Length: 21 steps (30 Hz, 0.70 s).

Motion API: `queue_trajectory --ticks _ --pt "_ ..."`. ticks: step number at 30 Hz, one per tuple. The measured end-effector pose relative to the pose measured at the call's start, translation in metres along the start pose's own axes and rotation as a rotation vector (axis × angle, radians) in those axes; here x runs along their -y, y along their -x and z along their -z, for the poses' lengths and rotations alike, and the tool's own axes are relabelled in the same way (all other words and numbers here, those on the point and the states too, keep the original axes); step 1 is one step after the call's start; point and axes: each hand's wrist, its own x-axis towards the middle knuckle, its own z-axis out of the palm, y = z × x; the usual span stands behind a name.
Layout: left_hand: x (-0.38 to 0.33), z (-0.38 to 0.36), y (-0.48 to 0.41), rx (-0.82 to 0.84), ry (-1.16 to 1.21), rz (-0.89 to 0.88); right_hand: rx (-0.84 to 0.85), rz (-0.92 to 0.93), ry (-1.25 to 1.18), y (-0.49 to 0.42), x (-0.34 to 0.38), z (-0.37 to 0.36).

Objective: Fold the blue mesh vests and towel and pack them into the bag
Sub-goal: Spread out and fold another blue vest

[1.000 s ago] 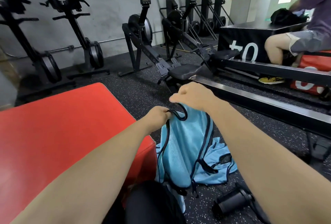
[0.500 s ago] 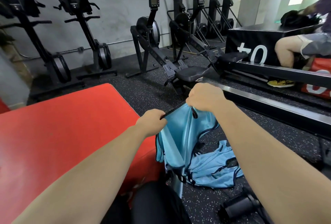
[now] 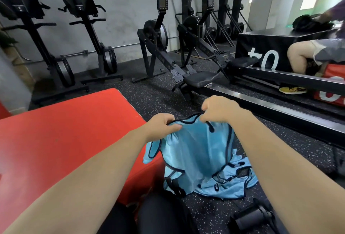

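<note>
A light blue mesh vest (image 3: 194,146) with dark trim hangs in the air in front of me, held up by its top edge. My left hand (image 3: 161,123) grips the trim at its left corner. My right hand (image 3: 220,109) pinches the trim at the right. Below it, more blue vests (image 3: 229,183) lie crumpled on the speckled floor. No towel or bag is clearly visible.
A red padded box (image 3: 65,140) stands to my left, its corner against the hanging vest. A black cylinder (image 3: 252,217) lies on the floor at lower right. Rowing machines (image 3: 197,78) and a long rail (image 3: 270,106) cross ahead. A person sits by a black box (image 3: 265,46) at far right.
Both hands have lifted the vest higher and spread it wider along its top edge. More of the vest now hangs flat between them.
</note>
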Motion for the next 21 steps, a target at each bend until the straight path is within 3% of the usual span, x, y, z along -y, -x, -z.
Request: queue_trajectory --ticks 3,5,11,21 --pt "-0.015 -0.003 -0.004 0.034 0.024 -0.053 0.124 0.159 -0.209 0.002 0.018 -0.005" --pt "-0.025 -0.002 -0.005 0.064 0.11 -0.068 0.199 0.213 -0.218 0.005 0.026 -0.011" --pt "-0.029 0.017 0.008 0.169 0.059 0.04 0.216 0.145 -0.222 0.006 0.019 -0.019" --pt "0.006 0.035 0.014 -0.095 -0.275 0.119 0.139 0.058 -0.085 0.008 0.012 -0.021"
